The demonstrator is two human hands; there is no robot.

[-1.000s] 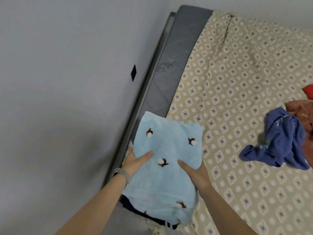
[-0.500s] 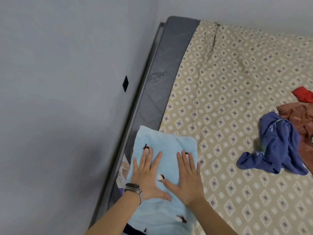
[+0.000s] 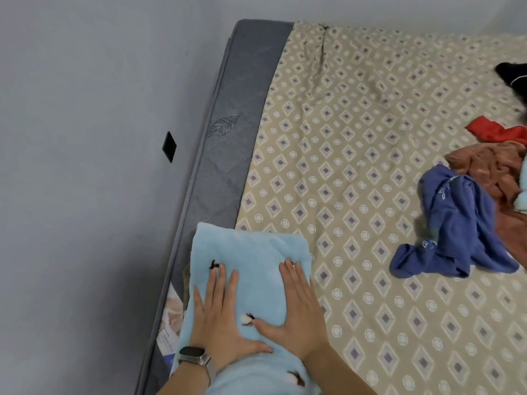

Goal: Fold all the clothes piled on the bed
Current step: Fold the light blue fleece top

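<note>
Head view: flat palms on fleece

Both the left hand (image 3: pixel 219 317) and right hand (image 3: pixel 299 315) press, fingers straight, on a fluffy light-blue folded garment (image 3: pixel 251 252) at the bed's (image 3: pixel 356 138) near-left edge. Crumpled blue clothing (image 3: pixel 456 223) lies well apart.

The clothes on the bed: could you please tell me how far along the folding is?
Done: the light blue garment lies folded at the bed's left edge. In hand: the left hand and right hand press flat on it. Left: the blue garment, brown garment, red garment and a dark item lie crumpled on the sheet.
</note>
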